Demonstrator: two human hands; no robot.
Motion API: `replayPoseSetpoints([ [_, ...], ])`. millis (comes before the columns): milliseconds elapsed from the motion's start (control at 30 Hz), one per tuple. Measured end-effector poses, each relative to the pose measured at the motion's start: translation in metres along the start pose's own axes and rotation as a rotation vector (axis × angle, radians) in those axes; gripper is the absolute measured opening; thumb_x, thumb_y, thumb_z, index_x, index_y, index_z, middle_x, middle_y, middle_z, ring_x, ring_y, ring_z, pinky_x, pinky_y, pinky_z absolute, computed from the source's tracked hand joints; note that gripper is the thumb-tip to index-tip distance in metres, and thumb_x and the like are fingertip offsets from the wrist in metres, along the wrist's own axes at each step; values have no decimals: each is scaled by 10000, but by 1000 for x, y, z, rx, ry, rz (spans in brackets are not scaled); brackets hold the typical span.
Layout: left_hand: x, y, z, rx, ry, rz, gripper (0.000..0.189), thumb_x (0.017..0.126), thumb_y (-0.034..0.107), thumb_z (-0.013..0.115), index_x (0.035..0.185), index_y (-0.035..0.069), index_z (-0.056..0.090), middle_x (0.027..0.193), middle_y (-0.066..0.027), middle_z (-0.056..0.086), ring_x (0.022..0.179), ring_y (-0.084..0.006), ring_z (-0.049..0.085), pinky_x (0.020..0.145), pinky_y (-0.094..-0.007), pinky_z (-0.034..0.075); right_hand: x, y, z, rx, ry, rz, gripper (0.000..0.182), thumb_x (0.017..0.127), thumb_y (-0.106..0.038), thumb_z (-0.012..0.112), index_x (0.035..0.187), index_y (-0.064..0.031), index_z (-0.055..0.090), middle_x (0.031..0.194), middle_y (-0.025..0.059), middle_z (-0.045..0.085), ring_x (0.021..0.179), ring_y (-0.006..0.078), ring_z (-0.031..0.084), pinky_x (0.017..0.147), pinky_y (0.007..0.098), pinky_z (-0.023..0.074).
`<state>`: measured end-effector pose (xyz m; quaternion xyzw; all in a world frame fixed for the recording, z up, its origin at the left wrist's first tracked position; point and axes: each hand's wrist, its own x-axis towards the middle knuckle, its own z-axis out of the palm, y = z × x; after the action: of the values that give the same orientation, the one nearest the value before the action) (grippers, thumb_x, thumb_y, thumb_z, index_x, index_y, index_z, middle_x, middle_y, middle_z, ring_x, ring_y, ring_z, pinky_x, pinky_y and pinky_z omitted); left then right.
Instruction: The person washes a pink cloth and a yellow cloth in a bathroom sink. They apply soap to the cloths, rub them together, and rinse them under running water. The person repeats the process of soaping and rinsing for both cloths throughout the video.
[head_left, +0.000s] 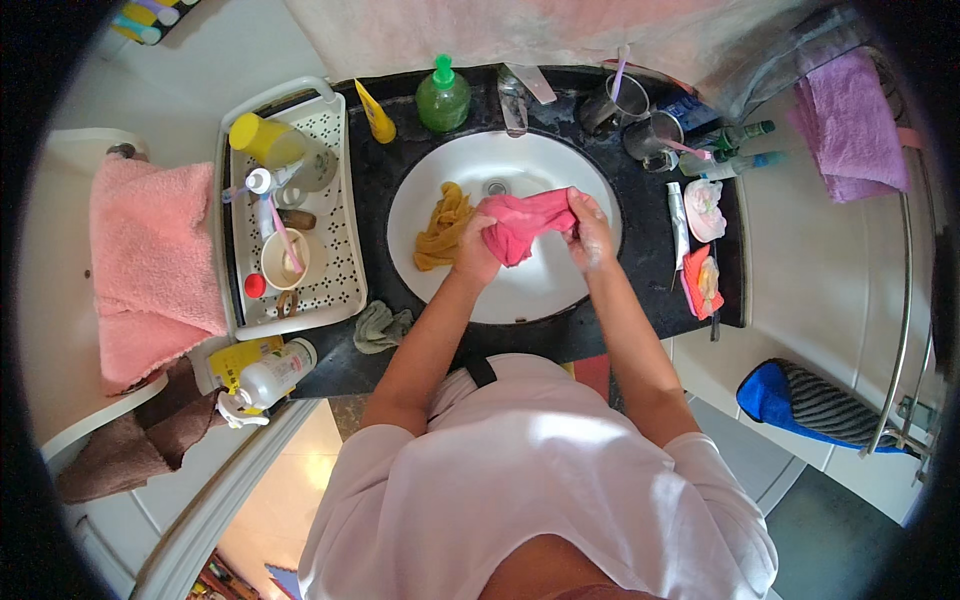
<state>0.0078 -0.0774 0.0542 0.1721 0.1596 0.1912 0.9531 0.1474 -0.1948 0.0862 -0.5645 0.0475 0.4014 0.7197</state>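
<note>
Over the white oval sink (517, 304), a pink cloth (529, 220) is stretched between my two hands. My left hand (478, 246) grips its left end, and my right hand (591, 231) pinches the upper right end, with some whitish suds near that wrist. A mustard-yellow cloth (442, 229) lies crumpled in the basin, left of the pink one. Behind the hands, the metal drain (495, 187) shows in the basin. The faucet (514, 101) stands at the sink's back edge. Whether the pink cloth is a sock or a small towel, I cannot tell.
A grey-green cloth (381, 328) lies on the black countertop (375, 187). Left stands a white perforated tray (330, 292) with cups and bottles. Behind are a green pump bottle (442, 101) and yellow tube (375, 112). Tumblers (613, 105), a toothpaste tube (678, 225) and a soap dish (705, 211) sit right.
</note>
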Motion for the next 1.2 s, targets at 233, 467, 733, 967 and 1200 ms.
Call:
replayPoseSetpoints([
  [233,4,-25,43,1572,200,296,255,794,310,623,867,65,627,711,-134,645,680,-321,627,667,-405,499,18,68,27,440,212,129,258,894,-345,513,745,-135,527,684,26,526,610,163,505,541,314,422],
  [467,7,-26,31,1482,211,457,220,825,297,607,856,80,598,979,-143,594,915,-347,564,736,-415,448,20,75,33,453,-8,137,229,873,-274,506,723,-104,537,698,57,550,663,193,554,614,340,480],
  [733,30,-21,30,1548,364,525,241,845,288,596,803,53,566,858,-165,596,755,-380,572,665,-475,432,-4,60,49,442,48,133,199,896,-253,488,823,-78,548,784,50,567,742,197,564,705,351,491],
  [967,6,-48,23,1697,48,666,224,822,315,565,878,100,591,943,-118,565,851,-293,578,697,-439,459,-8,42,37,481,-313,252,278,925,-307,441,858,-63,557,825,84,595,764,243,573,732,362,485],
  [1200,18,-14,39,1515,195,616,230,877,266,542,856,37,542,889,-162,539,784,-381,548,698,-455,429,2,61,47,431,-16,142,279,908,-313,456,820,-65,549,786,113,593,729,268,584,725,390,495],
])
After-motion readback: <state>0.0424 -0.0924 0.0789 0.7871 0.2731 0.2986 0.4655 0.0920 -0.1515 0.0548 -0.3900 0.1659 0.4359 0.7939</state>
